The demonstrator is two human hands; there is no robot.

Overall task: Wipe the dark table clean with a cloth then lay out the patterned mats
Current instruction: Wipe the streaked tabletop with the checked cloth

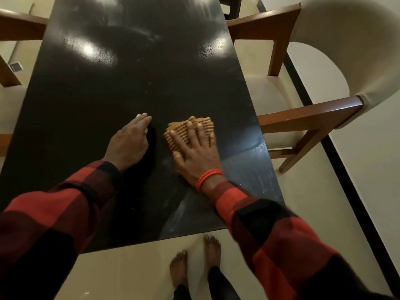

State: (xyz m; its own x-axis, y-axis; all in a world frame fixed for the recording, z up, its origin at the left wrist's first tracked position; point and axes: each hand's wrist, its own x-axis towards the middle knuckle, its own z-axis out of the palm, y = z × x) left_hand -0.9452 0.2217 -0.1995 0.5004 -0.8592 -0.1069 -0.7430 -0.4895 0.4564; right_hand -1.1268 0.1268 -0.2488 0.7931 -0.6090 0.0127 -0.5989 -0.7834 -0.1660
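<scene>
The dark table [134,83] fills the middle of the head view, glossy, with pale smear marks near its right front corner. A folded orange-yellow checked cloth [184,128] lies on it, right of centre. My right hand [194,152] presses flat on the cloth with fingers spread, an orange bracelet at the wrist. My left hand [127,141] rests on the bare tabletop just left of the cloth, fingers together, holding nothing. No patterned mats are in view.
A cream upholstered chair with a wooden frame [320,87] stands close to the table's right side. Wooden parts of another chair [13,29] show at the left. My bare feet [194,263] stand on the pale floor by the table's near edge.
</scene>
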